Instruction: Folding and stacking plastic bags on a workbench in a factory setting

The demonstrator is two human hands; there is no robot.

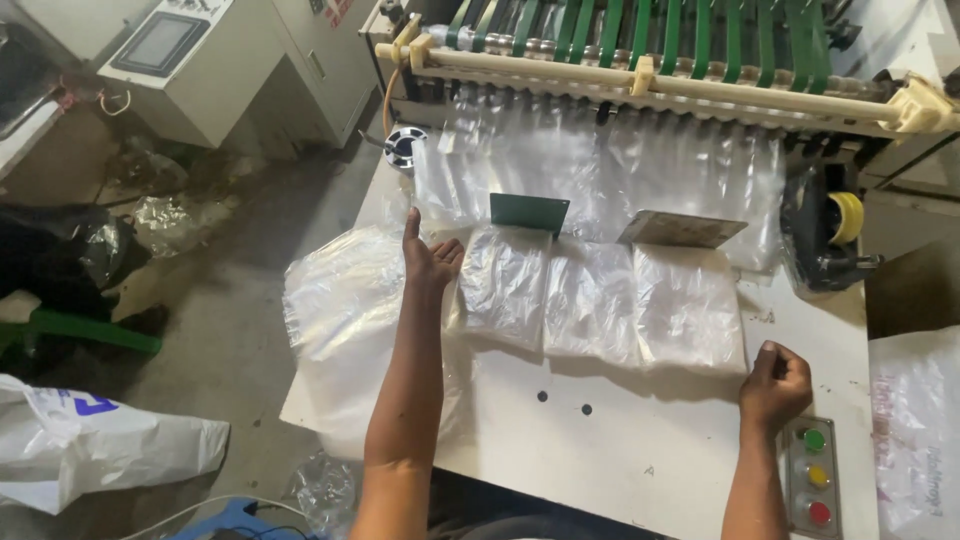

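Bags [500,288] of clear plastic lay in 3 stacks just right of the left hand [430,262], open-palmed, holding nothing; the right hand [775,385], curled empty, sat farther off.

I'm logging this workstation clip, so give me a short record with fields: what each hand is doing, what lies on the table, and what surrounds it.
left hand: open, edge-on against the left side of the clear bag stacks
right hand: closed in a loose fist, resting on the white table
loose bags: piled at the left table edge
button panel: green, yellow, red, beside the right hand
behind: bag machine with green belts
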